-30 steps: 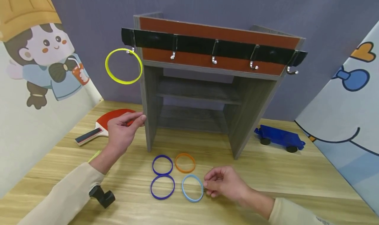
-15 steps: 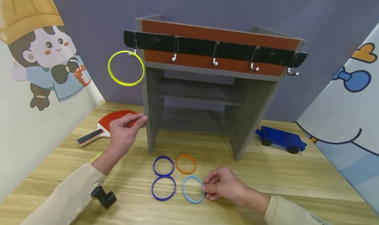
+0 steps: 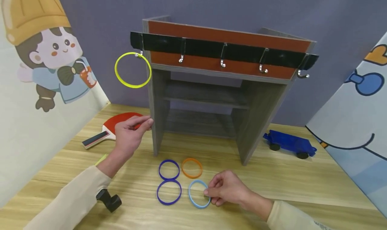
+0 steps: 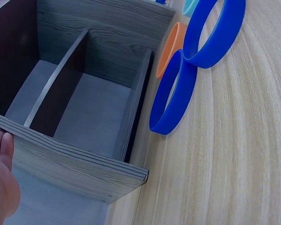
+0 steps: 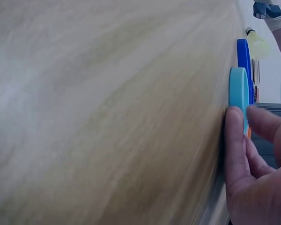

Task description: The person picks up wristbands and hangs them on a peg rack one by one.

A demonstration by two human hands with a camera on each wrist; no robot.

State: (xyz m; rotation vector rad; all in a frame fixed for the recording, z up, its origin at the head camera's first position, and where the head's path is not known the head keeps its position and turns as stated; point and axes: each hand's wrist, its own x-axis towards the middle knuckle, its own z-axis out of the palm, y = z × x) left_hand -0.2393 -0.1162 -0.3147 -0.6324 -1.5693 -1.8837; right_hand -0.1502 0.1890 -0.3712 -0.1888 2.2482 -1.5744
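Observation:
My right hand (image 3: 228,189) has its thumb and fingers at the right rim of a light blue ring (image 3: 191,197), which it pinches; the right wrist view shows the ring's band (image 5: 238,86) between them. With fingertips touching the front edge of the grey shelf's (image 3: 155,136) left panel, my left hand (image 3: 130,132) stays nearly straight-fingered. A yellow ring (image 3: 133,86) hangs from the leftmost hook (image 3: 139,55). On the table lie two dark blue rings (image 3: 169,160) (image 4: 173,108), touching each other, and an orange ring (image 3: 192,159), left of and behind the light blue one.
A black rail (image 3: 205,48) with several metal hooks (image 3: 222,63) spans the shelf's top front. The red table tennis bat (image 3: 121,119) lies behind my left hand. A blue toy cart (image 3: 289,142) stands right of the shelf on the wooden table (image 3: 290,183).
The right thumb has moved slightly left, over the light blue ring's rim, and closed on it. My left hand keeps its place at the panel. The head view has shifted a little.

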